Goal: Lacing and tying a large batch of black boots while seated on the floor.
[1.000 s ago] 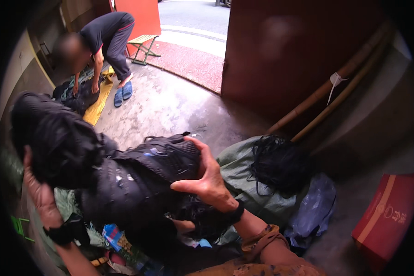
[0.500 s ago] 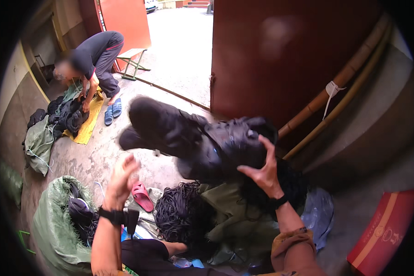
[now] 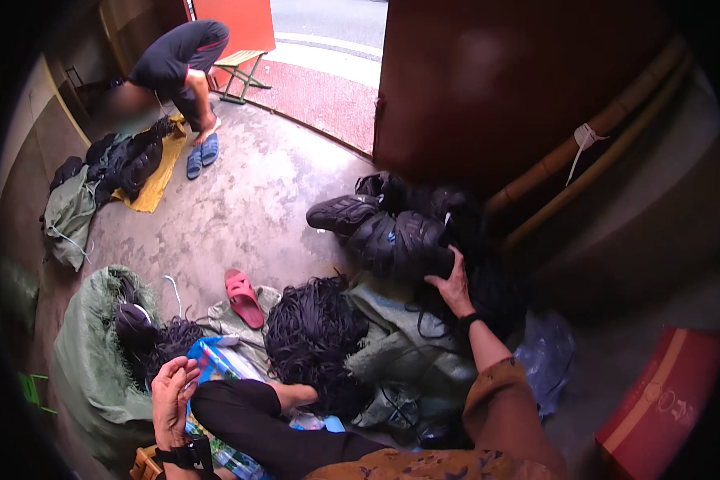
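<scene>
A bundle of what look like black shoe uppers (image 3: 404,244) rests at centre right, on and against other dark pieces. My right hand (image 3: 454,290) is at its near end, thumb and fingers spread, seeming to touch it without gripping. At lower left my left hand (image 3: 172,394) is raised beside my knee, its fingers loosely bent and apart, with nothing visible in them. Below the bundle lie a heap of black laces or cords (image 3: 316,336) and a green woven sack (image 3: 408,344). Another green sack (image 3: 96,360) with black pieces in its mouth stands left.
A person (image 3: 176,72) bends over black pieces on a yellow sack (image 3: 154,188) at far left, near blue slippers (image 3: 202,156). A pink slipper (image 3: 243,300) lies mid-floor. Bamboo poles (image 3: 568,160) lean at right. A red box (image 3: 660,400) is at lower right.
The black bundle, raised and blurred before, is now lower on the pile at right. My left hand has dropped toward my knee; my right hand has moved slightly down.
</scene>
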A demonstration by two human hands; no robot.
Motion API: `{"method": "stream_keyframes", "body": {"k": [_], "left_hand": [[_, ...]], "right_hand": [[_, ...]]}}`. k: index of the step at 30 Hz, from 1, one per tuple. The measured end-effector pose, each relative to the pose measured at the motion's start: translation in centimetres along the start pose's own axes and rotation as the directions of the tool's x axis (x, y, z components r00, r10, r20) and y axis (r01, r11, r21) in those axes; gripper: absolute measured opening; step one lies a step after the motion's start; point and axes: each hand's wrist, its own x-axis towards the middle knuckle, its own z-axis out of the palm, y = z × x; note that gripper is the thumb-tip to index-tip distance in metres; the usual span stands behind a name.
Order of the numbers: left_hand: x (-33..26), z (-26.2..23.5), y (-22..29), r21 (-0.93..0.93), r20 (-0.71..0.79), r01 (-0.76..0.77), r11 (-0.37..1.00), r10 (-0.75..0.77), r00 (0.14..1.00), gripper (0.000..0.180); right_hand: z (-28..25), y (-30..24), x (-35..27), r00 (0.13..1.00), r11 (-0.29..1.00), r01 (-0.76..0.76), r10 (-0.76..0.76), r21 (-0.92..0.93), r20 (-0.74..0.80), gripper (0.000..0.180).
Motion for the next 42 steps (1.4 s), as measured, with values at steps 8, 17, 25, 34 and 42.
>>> {"method": "stream_keyframes", "body": {"k": [8, 17, 25, 34, 42], "left_hand": [[-6.8, -9.5, -5.5, -0.13, -0.164, -0.119, 0.984, 0.097, 0.982, 0.035], [-12.3, -20.3, -16.1, -0.402, -0.284, -0.1, 0.91, -0.021, 0.959, 0.033], [-11.8, -21.5, -18.2, -0.632, -0.288, -0.141, 0.762, -0.062, 0.956, 0.034], [-12.9, -19.8, -15.6, -0.489, -0.359, -0.245, 0.837, 0.063, 0.931, 0.028], [-10.0, -23.9, -11.8, -0.221, -0.424, -0.198, 0.955, 0.089, 0.901, 0.028]], "right_hand": [[1.5, -7.2, -3.2, 0.99, 0.969, 0.016, -0.05, -0.246, -0.131, 0.088], [2.3, -6.1, -20.1, 0.95, 0.943, 0.174, -0.085, -0.282, 0.3, 0.04], [1.9, -5.4, -24.5, 0.86, 0.911, 0.092, 0.131, -0.402, 0.493, 0.036], [7.4, -36.5, -15.4, 0.789, 0.901, 0.086, -0.323, 0.426, 0.523, 0.025], [18.0, -53.7, -16.2, 0.334, 0.721, 0.18, -0.685, 0.669, 0.648, 0.023]]}}
